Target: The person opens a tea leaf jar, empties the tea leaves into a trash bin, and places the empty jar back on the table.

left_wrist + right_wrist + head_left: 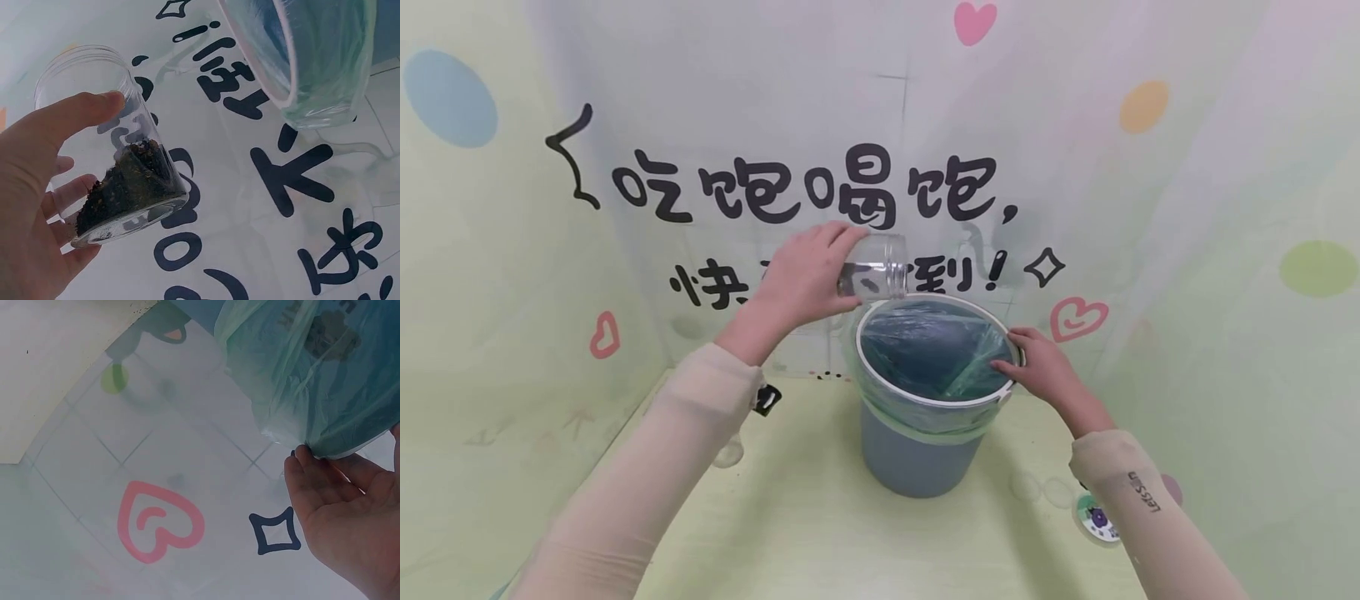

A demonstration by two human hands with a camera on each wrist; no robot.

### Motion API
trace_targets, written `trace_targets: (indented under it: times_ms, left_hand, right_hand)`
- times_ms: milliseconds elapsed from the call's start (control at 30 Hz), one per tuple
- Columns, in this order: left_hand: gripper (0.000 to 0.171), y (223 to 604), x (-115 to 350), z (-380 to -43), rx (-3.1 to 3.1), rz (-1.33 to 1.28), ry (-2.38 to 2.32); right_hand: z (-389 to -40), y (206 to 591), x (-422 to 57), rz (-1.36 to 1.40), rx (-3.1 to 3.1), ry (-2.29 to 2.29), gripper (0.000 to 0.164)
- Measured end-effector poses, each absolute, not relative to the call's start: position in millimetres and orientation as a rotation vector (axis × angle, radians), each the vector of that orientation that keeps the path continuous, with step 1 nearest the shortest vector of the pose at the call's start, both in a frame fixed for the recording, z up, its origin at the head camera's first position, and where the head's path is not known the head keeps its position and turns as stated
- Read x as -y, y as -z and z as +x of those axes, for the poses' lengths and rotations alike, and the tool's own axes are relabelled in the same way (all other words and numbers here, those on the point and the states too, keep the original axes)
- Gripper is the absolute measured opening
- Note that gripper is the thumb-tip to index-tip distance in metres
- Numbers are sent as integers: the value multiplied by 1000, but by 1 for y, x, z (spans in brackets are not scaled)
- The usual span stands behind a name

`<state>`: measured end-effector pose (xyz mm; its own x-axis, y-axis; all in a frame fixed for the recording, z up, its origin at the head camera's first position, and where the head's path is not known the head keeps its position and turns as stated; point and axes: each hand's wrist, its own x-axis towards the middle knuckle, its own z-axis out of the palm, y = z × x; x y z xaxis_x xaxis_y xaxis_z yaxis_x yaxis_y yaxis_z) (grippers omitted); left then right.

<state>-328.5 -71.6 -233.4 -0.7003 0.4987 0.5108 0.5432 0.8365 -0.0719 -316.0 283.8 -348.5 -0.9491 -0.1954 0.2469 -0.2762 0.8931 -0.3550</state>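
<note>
My left hand (808, 271) grips a clear glass jar (880, 267), tipped on its side in the head view with its open mouth at the far rim of a bin. Dark, crumbly stuff like tea leaves (134, 175) lies at the jar's base end in the left wrist view. The blue-grey bin (913, 471) stands on the table, lined with a thin green plastic bag (917, 423) folded over its white rim. At the bin's right side my right hand (1043, 367) pinches the rim and bag, thumb inside, fingers outside. The bin's bottom inside is hidden.
A round lid-like disc (1097, 518) with a green and purple print lies on the pale table (805, 533), partly behind the right sleeve. Faint clear round pieces (1058, 492) lie near it. A printed curtain (865, 75) hangs close behind the bin.
</note>
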Motion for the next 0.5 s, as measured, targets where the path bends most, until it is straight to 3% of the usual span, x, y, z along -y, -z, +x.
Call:
trace_targets:
  times_ms: [500]
  left_hand:
    - [83,158,57,-341,2370,-865,-205]
  right_hand:
    - [-318,349,-284,324,2890,-583,62]
